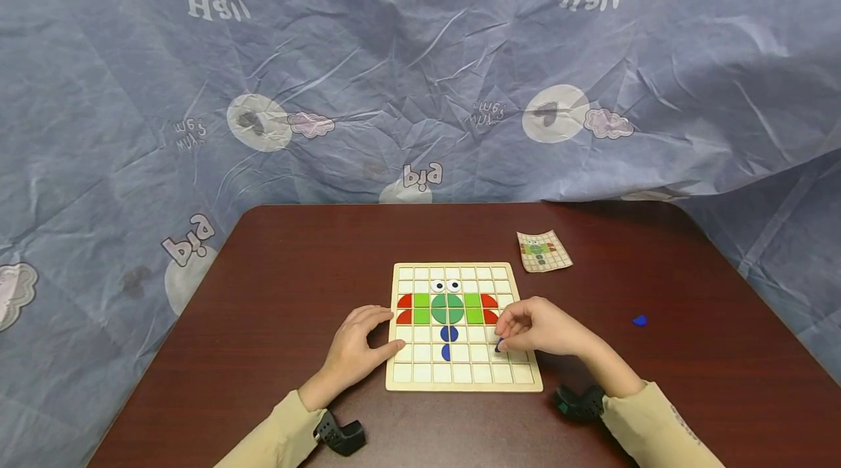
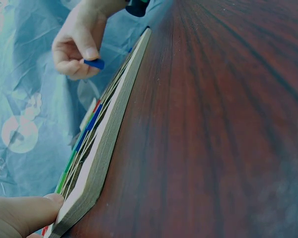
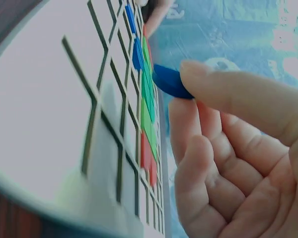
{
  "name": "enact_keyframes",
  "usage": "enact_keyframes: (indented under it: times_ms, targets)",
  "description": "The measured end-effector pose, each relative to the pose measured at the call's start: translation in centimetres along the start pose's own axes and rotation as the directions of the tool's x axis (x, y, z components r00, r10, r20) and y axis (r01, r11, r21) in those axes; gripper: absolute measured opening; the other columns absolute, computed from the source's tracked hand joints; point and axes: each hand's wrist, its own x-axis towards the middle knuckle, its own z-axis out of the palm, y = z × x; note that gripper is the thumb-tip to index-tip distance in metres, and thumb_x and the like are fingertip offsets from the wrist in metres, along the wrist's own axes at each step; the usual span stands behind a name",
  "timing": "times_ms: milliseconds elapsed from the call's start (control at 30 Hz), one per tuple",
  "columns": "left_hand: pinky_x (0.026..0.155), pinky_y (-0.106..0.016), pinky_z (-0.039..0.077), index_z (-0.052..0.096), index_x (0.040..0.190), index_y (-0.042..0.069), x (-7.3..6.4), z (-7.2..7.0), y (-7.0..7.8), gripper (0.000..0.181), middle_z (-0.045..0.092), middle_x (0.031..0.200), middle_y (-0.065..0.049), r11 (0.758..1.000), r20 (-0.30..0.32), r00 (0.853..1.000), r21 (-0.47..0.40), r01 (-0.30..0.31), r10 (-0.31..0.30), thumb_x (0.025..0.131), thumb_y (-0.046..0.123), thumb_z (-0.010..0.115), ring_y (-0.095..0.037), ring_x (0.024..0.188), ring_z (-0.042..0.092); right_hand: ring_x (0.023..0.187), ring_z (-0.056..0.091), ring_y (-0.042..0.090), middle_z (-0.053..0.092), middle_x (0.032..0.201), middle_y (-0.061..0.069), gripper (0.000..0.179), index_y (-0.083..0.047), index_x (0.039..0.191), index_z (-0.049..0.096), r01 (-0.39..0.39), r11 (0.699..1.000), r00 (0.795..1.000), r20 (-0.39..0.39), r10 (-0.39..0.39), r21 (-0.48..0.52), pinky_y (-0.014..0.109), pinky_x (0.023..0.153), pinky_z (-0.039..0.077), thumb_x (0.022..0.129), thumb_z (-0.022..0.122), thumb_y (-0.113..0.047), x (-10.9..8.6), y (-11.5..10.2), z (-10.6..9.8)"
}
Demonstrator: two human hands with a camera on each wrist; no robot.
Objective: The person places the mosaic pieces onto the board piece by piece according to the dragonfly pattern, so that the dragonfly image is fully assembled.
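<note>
A wooden grid board (image 1: 420, 376) lies on the table with coloured tiles in its cells. Two eye tiles (image 1: 446, 285) top a green circle (image 1: 447, 309), flanked by light green squares (image 1: 423, 309) and red curved tiles (image 1: 404, 309). Below sit several blue tiles (image 1: 449, 334), with a single blue piece in the lowest row of them. Over the board's right side, my right hand (image 1: 540, 327) pinches a blue quarter-circle tile (image 3: 171, 82) between thumb and finger, raised off the grid. My left hand (image 1: 358, 345) rests at the board's left edge, thumb touching its rim.
A small pattern card (image 1: 544, 252) with a similar design lies behind the board to the right. One loose blue tile (image 1: 640, 320) is on the dark wooden table (image 1: 296, 249), right of my right hand. A patterned blue cloth (image 1: 394, 74) hangs behind the table.
</note>
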Motion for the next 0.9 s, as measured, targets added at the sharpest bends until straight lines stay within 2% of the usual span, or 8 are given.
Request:
enact_keyframes:
  times_ms: [533, 700, 900]
  targets:
    - [0.097, -0.044, 0.042, 0.067, 0.112, 0.006, 0.0, -0.1, 0.0, 0.048, 0.064, 0.114, -0.005, 1.000, -0.007, 1.000, -0.011, -0.011, 0.011, 0.075, 0.034, 0.077, -0.024, 0.114, 0.052, 0.069, 0.062, 0.011, 0.066, 0.075, -0.001, 0.011, -0.004, 0.083, 0.067, -0.012, 1.000, 1.000, 0.006, 0.012, -0.001, 0.023, 0.065, 0.054, 0.076, 0.076, -0.006, 3.6, -0.6, 3.5]
    - [0.096, -0.044, 0.042, 0.067, 0.112, 0.005, 0.0, -0.1, 0.0, 0.048, 0.064, 0.114, -0.006, 1.000, -0.007, 1.000, -0.013, -0.014, 0.014, 0.075, 0.034, 0.077, -0.024, 0.113, 0.052, 0.069, 0.063, 0.011, 0.065, 0.074, 0.000, 0.010, -0.003, 0.082, 0.065, 0.020, 1.000, 1.000, 0.020, -0.020, 0.000, 0.024, 0.065, 0.055, 0.077, 0.074, -0.003, 4.1, -0.6, 4.3]
    - [0.097, -0.044, 0.042, 0.067, 0.112, 0.006, 0.0, 0.0, 0.0, 0.047, 0.064, 0.115, -0.004, 1.000, -0.005, 1.000, -0.005, -0.007, 0.007, 0.075, 0.034, 0.076, -0.024, 0.114, 0.052, 0.069, 0.063, 0.010, 0.064, 0.074, -0.003, 0.013, -0.005, 0.082, 0.063, 0.001, 1.000, 1.000, -0.009, -0.001, -0.023, 0.024, 0.064, 0.054, 0.077, 0.075, -0.007, 4.2, -0.6, 5.1]
